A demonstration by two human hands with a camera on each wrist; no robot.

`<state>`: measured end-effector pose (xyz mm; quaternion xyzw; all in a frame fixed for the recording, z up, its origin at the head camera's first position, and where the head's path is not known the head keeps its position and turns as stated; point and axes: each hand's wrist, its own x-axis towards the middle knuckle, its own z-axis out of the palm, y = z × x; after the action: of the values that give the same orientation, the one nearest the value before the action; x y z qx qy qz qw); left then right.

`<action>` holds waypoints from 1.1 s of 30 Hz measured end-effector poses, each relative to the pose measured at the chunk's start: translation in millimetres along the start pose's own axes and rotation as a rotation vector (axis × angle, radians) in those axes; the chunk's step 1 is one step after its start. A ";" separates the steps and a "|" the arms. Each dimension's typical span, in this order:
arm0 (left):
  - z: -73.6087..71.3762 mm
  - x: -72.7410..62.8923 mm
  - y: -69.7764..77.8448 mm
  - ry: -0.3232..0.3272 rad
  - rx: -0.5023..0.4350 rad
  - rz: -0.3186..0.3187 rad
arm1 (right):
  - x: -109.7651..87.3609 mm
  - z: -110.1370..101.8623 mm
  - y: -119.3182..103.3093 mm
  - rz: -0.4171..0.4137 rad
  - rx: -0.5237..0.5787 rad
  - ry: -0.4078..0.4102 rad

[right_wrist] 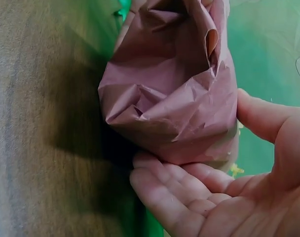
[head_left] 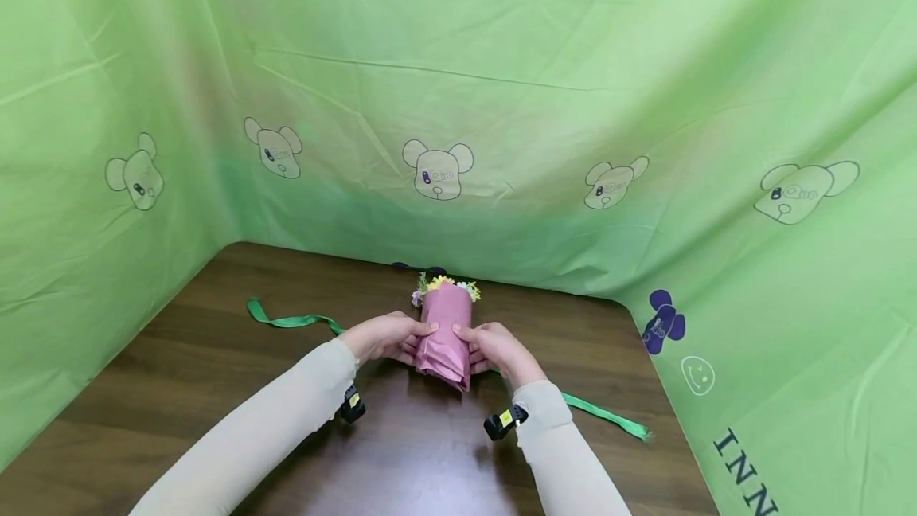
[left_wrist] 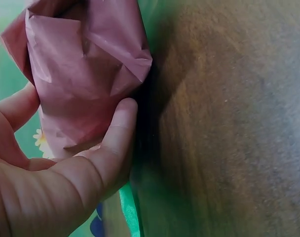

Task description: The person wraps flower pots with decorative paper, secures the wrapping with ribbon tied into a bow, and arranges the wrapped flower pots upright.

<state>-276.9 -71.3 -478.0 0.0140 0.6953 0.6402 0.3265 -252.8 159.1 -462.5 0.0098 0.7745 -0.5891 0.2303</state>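
A small bouquet (head_left: 446, 333) wrapped in pink paper lies on the table, its yellow, white and purple flowers (head_left: 438, 283) showing at the far end. My left hand (head_left: 390, 337) grips its left side, thumb on top and fingers at the side and underneath. On the opposite side my right hand (head_left: 497, 349) holds it the same way. Both wrist views show the crumpled, folded bottom of the pink wrapping (left_wrist: 91, 74) between thumb and fingers. A green ribbon (head_left: 290, 321) runs out to the left; its other end (head_left: 609, 416) comes out to the right, the middle hidden behind the hands and bouquet.
The brown wooden table (head_left: 401, 460) is enclosed at the back and sides by green cloth (head_left: 501, 221) printed with bear heads. The cloth meets the table's far edge just behind the flowers. Black wrist straps (head_left: 505, 420) sit on both sleeves.
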 end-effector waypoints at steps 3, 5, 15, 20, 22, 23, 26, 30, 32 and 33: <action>0.5 -3.7 -1.2 -0.004 0.004 -0.008 | -0.9 -1.1 2.1 0.008 0.007 -0.022; 1.4 -6.4 -1.1 0.000 0.015 -0.008 | -1.0 -1.9 3.8 0.008 0.019 -0.038; 7.1 -10.9 2.8 0.059 0.107 -0.024 | -11.0 9.4 -4.0 -0.266 -0.292 0.276; 8.9 -9.2 0.2 0.049 0.091 -0.030 | -13.2 20.8 -12.9 -0.602 -0.628 0.398; 10.1 -8.4 -1.2 0.037 0.076 -0.030 | -13.8 23.4 -15.5 -0.643 -0.690 0.358; 10.6 -8.2 -1.9 0.030 0.070 -0.027 | -14.4 24.3 -16.7 -0.650 -0.713 0.336; 11.4 -7.7 -4.6 0.003 0.068 -0.020 | -15.4 25.0 -19.0 -0.641 -0.775 0.288; 5.6 -13.1 -6.6 0.051 0.203 0.039 | -16.8 24.2 -22.8 -0.617 -0.809 0.275; -6.2 -18.2 -6.0 0.121 0.294 0.083 | -16.8 24.5 -24.8 -0.616 -0.814 0.277; -15.2 -22.7 -5.1 0.166 0.348 0.108 | -16.6 24.9 -25.9 -0.614 -0.815 0.274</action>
<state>-264.2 -95.5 -473.2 0.0547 0.8181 0.5260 0.2260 -236.7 132.6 -437.9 -0.2308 0.9310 -0.2739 -0.0710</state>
